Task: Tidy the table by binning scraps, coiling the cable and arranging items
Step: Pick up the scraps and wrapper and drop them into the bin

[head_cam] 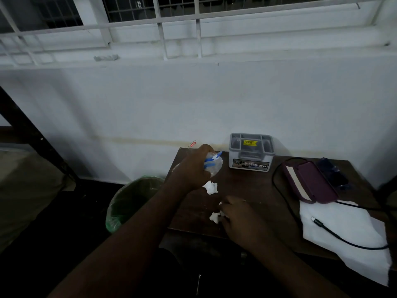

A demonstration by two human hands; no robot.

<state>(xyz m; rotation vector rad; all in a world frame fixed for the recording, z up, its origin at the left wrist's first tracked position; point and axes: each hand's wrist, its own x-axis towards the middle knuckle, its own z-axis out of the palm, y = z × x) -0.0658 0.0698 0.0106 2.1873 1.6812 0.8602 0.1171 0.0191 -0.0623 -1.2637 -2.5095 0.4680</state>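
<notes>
Scraps of crumpled paper sit mid-counter, within reach of the green-lined bin (131, 203) standing just off the counter's (253, 190) left edge, handy for dropping them in. The left hand (196, 168) is clenched around a clear plastic packet with blue print (212, 164). One paper scrap (211, 187) lies free just below it; the right hand (240, 214) pinches another scrap (215, 217). Farther right, the black cable (285, 203) sprawls uncoiled past a maroon case (309, 181).

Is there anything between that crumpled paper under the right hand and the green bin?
Nothing visible blocks it. The paper scrap at the right hand lies near the table edge; the bin stands open on the floor beside it. Only the left forearm crosses that path.
</notes>
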